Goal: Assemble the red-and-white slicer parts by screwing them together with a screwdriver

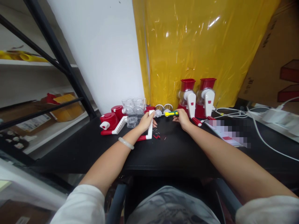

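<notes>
My left hand [145, 122] is closed around a white crank handle [149, 132] with a red grip, held above the black table. My right hand [183, 120] grips a yellow-and-green screwdriver [171, 114]. The screwdriver's shaft points left at the upper end of the crank; whether its tip sits in a screw is too small to tell. Below the hands lie several small screws [156, 133] and a small red plastic piece [157, 137]. Just behind stand metal grater drums [167, 107]. Left of my left hand are clear plastic housings [133, 107] and red grater bases [109, 120].
Two assembled red-and-white rotary graters [191, 101] stand at the back right. A flat panel [224, 133], partly blurred out, lies beside white cables [233, 112] and a power strip [277, 115]. Yellow plastic sheeting [198, 40] hangs behind. A shelf [60, 124] stands left.
</notes>
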Action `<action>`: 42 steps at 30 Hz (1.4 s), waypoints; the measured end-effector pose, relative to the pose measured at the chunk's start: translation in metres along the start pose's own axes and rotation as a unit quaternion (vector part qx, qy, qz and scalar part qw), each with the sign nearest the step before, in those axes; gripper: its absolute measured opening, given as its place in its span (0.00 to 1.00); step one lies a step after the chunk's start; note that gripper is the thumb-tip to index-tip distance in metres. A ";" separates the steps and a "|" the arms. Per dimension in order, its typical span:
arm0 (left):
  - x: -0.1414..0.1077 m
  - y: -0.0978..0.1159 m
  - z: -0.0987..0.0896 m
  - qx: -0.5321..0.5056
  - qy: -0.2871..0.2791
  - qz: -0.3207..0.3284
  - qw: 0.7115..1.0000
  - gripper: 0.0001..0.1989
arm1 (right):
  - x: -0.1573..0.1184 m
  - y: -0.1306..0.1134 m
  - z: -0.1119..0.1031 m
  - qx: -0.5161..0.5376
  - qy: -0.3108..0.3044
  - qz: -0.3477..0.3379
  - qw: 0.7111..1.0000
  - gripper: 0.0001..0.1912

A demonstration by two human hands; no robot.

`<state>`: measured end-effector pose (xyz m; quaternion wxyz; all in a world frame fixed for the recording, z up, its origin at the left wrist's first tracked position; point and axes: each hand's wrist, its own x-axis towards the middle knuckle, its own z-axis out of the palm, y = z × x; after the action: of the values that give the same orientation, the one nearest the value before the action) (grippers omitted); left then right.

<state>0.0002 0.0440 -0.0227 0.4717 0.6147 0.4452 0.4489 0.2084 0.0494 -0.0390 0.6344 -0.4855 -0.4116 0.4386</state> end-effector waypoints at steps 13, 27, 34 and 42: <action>0.000 -0.002 0.000 0.004 -0.008 0.010 1.000 0.14 | 0.005 0.005 -0.001 0.008 0.011 -0.011 1.000 0.04; -0.001 0.000 0.002 0.001 -0.006 0.009 1.000 0.13 | 0.008 0.012 -0.003 0.014 0.012 -0.035 0.999 0.16; -0.002 0.001 0.001 -0.006 -0.003 0.014 1.000 0.17 | 0.007 0.012 -0.005 -0.014 -0.001 -0.039 0.999 0.21; -0.002 0.001 0.002 -0.005 -0.001 0.019 1.000 0.16 | 0.005 0.011 -0.006 -0.083 0.010 -0.047 0.995 0.25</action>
<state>0.0016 0.0416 -0.0223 0.4669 0.6209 0.4307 0.4594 0.2142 0.0542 -0.0505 0.6158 -0.5207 -0.4627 0.3681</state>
